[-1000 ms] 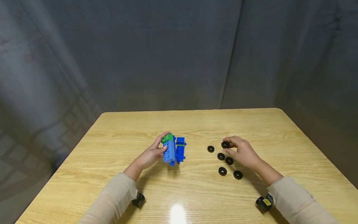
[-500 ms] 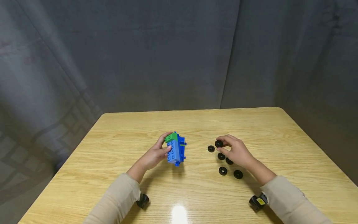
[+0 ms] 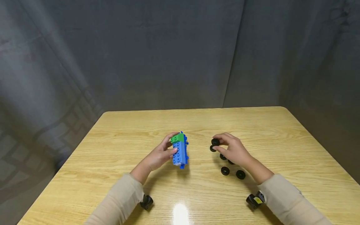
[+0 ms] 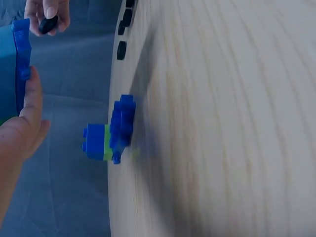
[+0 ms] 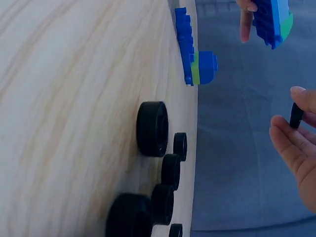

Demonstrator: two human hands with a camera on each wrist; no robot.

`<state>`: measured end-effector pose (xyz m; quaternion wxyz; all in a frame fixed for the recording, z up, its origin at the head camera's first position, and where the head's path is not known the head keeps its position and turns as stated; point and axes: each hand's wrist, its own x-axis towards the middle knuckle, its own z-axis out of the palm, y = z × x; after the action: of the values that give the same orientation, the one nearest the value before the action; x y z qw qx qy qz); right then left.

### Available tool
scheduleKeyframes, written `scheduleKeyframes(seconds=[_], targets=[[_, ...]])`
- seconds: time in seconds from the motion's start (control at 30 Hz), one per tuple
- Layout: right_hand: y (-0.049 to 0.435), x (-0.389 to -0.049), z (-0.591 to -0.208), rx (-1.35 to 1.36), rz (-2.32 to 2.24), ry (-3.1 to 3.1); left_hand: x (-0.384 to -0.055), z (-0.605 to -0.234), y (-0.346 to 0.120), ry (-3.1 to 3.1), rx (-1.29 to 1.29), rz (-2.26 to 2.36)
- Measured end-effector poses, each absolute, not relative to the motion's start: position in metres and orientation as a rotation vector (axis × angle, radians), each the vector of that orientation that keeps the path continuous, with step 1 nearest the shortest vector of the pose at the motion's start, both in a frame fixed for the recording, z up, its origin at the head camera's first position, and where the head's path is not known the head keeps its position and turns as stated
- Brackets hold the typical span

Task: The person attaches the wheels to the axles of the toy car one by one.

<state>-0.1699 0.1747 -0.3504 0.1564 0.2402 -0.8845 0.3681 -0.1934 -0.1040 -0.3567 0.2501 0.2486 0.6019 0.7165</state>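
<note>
My left hand (image 3: pixel 158 156) grips a toy brick vehicle (image 3: pixel 179 153), its thumb across the light blue studded brick. A green brick sits at its far end, on a dark blue base with small pegs along the side. My right hand (image 3: pixel 236 150) pinches a black toy wheel (image 3: pixel 215 142) between thumb and fingers, raised above the table in the right wrist view. A second dark blue base (image 4: pixel 123 121) with a blue brick and a lime green layer rests on the table; in the head view the held vehicle mostly hides it.
Several black wheels (image 3: pixel 225 171) lie on the wooden table (image 3: pixel 126 128), below and around the right hand. A grey curtain (image 3: pixel 168 62) hangs behind the table's far edge. Each sleeve has a small black wrist camera (image 3: pixel 146 202) at the cuff.
My left hand has moved right with the brick vehicle, which now covers most of the second base in the head view. My right hand has carried the pinched wheel left.
</note>
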Motion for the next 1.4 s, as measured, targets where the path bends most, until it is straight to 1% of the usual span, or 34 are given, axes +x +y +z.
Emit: scheduleKeyframes(seconds=[0.77, 1.1, 1.4], targets=[[0.155, -0.168, -0.347, 0.772, 1.085, -2.49, -0.186, -0.362, -0.088, 1.482, 0.649, 2.082], [0.154, -0.169, -0.35, 0.699, 1.043, -2.523, -0.185, -0.365, -0.082, 1.456, 0.662, 2.057], [0.152, -0.171, -0.352, 0.661, 1.106, -2.544, -0.183, -0.366, -0.079, 1.451, 0.652, 2.065]])
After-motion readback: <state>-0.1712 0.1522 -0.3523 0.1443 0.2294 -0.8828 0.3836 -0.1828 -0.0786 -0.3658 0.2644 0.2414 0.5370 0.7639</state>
